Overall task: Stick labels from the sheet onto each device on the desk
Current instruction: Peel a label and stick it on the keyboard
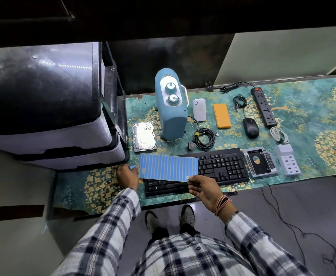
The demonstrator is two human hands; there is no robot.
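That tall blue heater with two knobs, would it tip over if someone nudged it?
Possibly. The heater stands upright, tall and narrow, so a sideways push near the top might topple it. Its handle suggests it is light enough to carry.

Blue label sheet (168,166) (striped) held flat over black keyboard (220,166)

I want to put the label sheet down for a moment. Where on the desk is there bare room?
Free: the mat's near-left corner, left of the keyboard, under the left hand; and the far right, beyond the power strip and white charger. Crowded: the middle, from hard drive to mouse.
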